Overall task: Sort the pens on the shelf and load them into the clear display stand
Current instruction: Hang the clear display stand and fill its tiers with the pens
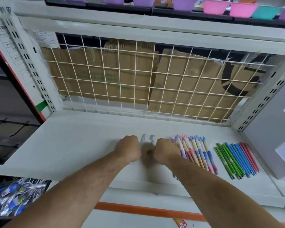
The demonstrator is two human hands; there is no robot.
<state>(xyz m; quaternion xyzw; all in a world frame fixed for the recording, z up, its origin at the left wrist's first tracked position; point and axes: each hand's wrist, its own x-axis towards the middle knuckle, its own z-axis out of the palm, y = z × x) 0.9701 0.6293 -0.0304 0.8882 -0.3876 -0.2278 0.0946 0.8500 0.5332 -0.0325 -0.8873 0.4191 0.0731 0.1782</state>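
Head view: my left hand (128,148) and my right hand (167,150) are both down on the white shelf (69,145), near its middle, knuckles pointing away from me and close to each other without touching. The fingers of both hands are curled under and hidden by the backs of the hands, so I cannot tell whether either one is clamped on a pen or on nothing. Only my right thumb shows, poking into the gap between the hands.

Two white pens (144,139) lie in that gap, their far ends sticking out just beyond my knuckles. My right hand rests over the left edge of a row of pastel pens (196,150), which are laid side by side, tips away from me, in purple, pink and blue. To the right of that row, apart from it, lies a second batch of slim pens (237,158) grouped by colour: green, then blue, then pink.

Behind the shelf stands a wire grid (138,76) with cardboard (179,89) behind it. On the shelf above sit purple, pink and teal bowls (215,7).
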